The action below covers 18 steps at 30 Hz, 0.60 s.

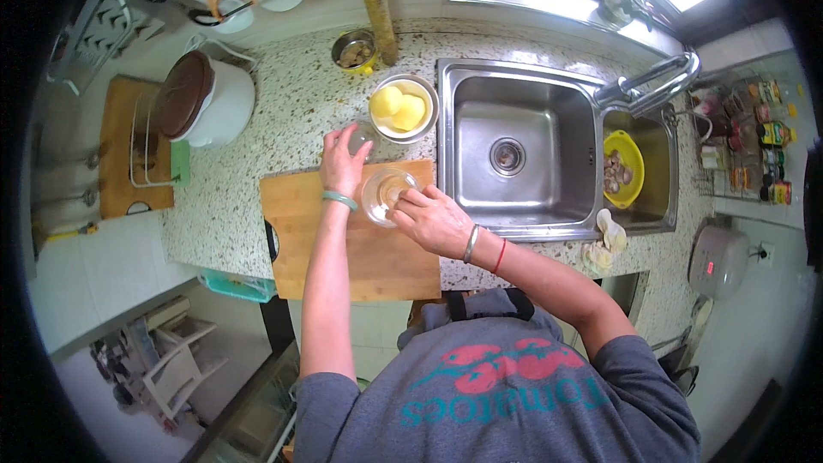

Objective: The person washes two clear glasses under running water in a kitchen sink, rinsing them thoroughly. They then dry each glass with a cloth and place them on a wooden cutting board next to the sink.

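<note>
My left hand [343,159] is at the far left corner of a wooden cutting board [351,249]. Its fingers curl round a small clear glass vessel [365,135], mostly hidden by the hand. Over the board's far edge my right hand [435,221] grips a round clear glass bowl [375,199] at its near right side, fingertips inside the rim. Whether anything lies in that bowl is hard to make out. Just beyond, a white bowl [432,127] holds peeled yellow pieces [401,108] that look like potatoes.
A yellow-handled metal cup [363,62] with brown bits stands farther back. To the right are a steel sink [514,206], a faucet [651,81] and a yellow basin [633,147] with pale pinkish lumps. A white pot [225,107] with a brown lid stands left.
</note>
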Available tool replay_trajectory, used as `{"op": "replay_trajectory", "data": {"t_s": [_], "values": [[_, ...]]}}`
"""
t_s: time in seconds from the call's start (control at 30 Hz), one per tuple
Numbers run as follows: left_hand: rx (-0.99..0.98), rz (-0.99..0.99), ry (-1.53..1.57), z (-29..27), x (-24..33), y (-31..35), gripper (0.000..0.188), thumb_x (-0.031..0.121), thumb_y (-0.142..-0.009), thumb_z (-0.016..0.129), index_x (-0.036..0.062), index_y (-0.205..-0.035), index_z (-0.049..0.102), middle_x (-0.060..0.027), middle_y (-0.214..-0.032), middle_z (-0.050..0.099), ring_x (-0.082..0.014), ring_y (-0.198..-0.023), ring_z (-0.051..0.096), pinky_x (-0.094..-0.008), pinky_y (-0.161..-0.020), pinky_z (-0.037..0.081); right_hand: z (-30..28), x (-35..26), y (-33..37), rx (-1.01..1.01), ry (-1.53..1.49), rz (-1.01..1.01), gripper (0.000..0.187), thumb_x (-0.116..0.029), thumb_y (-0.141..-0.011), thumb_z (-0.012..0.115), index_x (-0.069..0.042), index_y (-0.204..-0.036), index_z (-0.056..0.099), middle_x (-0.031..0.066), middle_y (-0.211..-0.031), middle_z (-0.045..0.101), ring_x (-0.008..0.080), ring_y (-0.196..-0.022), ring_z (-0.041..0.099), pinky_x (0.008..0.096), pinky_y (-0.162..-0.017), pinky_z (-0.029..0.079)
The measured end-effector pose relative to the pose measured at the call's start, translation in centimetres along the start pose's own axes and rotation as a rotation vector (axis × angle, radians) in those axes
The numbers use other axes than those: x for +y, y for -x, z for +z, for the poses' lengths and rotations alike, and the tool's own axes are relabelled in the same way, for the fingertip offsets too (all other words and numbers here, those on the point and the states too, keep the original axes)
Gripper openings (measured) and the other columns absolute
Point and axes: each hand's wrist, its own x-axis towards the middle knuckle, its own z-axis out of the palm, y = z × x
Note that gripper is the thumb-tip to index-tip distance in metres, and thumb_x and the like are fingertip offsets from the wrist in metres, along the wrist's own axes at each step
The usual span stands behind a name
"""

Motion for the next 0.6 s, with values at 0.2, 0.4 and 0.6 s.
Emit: {"op": "replay_trajectory", "data": {"t_s": [0.2, 0.4, 0.6], "values": [[-0.034, 0.018, -0.022, 0.5, -1.4, -1.3, 0.046, 0.027, -0.080, 0.073, 0.0135, -0.122, 0.058, -0.0128, -0.116, 0.052, -0.0318, -0.101, 0.057, -0.0405, -0.085, 0.050, -3.9, 0.4, 2.4, 0.224, -0.050, 0.221, 0.037, -0.015, -0.074, 0.070, -0.011, -0.109, 0.059, 0.0077, -0.119, 0.057, 0.0243, -0.117, 0.050, 0.0384, -0.089, 0.044], [0.023, -0.122, 0.216, -0.1, -0.9, 0.2, 0.049, 0.018, -0.085, 0.070, 0.0119, -0.130, 0.053, -0.0119, -0.121, 0.047, -0.0192, -0.089, 0.057, -0.0307, -0.075, 0.051, -6.2, 6.9, 19.5, 0.325, 0.395, 0.993, 0.042, -0.014, -0.075, 0.073, -0.012, -0.116, 0.059, 0.0105, -0.125, 0.054, 0.0333, -0.121, 0.047, 0.0457, -0.101, 0.037], [0.195, -0.088, 0.349, 0.0, -1.4, 1.3, 0.039, 0.017, -0.089, 0.065, 0.0098, -0.126, 0.056, -0.0112, -0.121, 0.050, -0.0129, -0.071, 0.053, -0.0262, -0.066, 0.048, -1.8, 7.1, 34.8, 0.246, 0.484, 1.506, 0.036, -0.015, -0.086, 0.062, -0.012, -0.122, 0.057, 0.0154, -0.129, 0.051, 0.0383, -0.124, 0.042, 0.0454, -0.100, 0.039]]}}
